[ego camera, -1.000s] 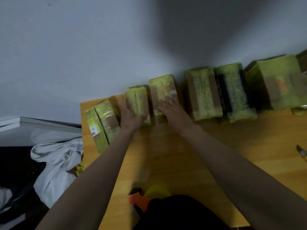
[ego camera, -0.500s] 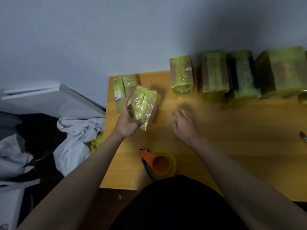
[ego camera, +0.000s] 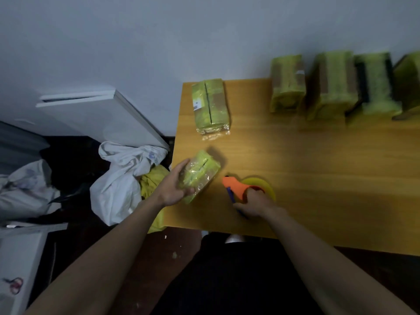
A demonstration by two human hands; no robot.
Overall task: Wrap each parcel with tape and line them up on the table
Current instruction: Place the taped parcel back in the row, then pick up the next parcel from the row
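Observation:
My left hand (ego camera: 173,187) grips a small yellow-green parcel (ego camera: 200,175) near the front left corner of the wooden table (ego camera: 318,173). My right hand (ego camera: 255,204) is closed around the orange tape dispenser (ego camera: 236,186) with its yellow tape roll (ego camera: 266,184), just right of the parcel. Another yellow-green parcel (ego camera: 210,104) with a barcode label lies flat at the table's back left. A row of wrapped parcels (ego camera: 334,84) stands along the wall at the back right.
White bags and cloth (ego camera: 127,178) and a yellow bag (ego camera: 154,180) are heaped on the floor left of the table. A white board (ego camera: 100,119) leans against the wall there. Bare wood lies in the table's middle and right.
My left hand has carried the small parcel from the back row toward the table's front left. My right hand has dropped onto the tape dispenser and taken hold of it. The view has shifted left.

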